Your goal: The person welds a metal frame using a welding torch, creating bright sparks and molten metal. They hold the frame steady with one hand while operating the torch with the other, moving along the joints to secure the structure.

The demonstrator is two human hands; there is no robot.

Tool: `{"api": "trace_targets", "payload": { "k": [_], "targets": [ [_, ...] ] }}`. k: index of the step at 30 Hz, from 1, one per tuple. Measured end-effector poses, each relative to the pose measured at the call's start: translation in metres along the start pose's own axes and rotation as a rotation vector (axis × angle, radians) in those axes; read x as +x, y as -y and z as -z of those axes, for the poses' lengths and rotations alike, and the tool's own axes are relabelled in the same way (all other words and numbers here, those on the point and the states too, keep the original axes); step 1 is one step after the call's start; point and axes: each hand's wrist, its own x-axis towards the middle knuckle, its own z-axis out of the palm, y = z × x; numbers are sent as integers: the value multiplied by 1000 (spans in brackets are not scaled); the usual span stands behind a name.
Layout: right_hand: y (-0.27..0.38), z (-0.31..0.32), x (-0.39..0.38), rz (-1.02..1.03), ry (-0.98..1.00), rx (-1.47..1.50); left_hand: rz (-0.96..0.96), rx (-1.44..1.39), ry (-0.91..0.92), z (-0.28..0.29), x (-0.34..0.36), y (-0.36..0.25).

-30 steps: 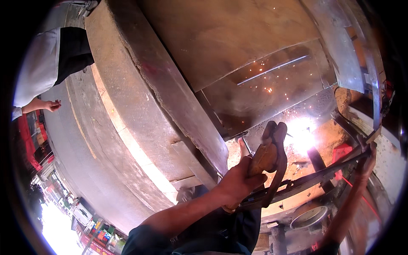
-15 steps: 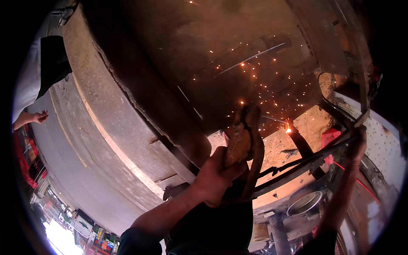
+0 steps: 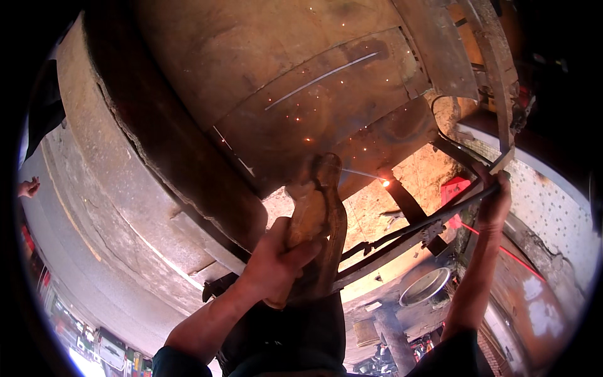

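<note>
The left hand has its fingers wrapped round a worn brown electrode holder, which sits at the near edge of the rusty steel sheet. A thin welding electrode juts right from it, its glowing tip just beside that edge — whether it touches metal, I cannot tell. Right of the sheet's near edge, the right hand is curled around a dark metal bar. Orange sparks dot the sheet; a round basin lies nearer than the sheet.

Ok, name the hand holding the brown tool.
The left hand grips the brown tool; the right hand holds the metal frame, the bystander's hand touches neither.
</note>
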Motion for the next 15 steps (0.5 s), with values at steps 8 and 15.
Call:
{"api": "trace_targets", "payload": {
  "k": [8,15],
  "targets": [
    [0,0,0,22,-25,-23,-35,8,-14,-7,2,-1],
    [-9,10,3,-19,101,-87,-36,14,-6,-3,4,9]
  ]
}}
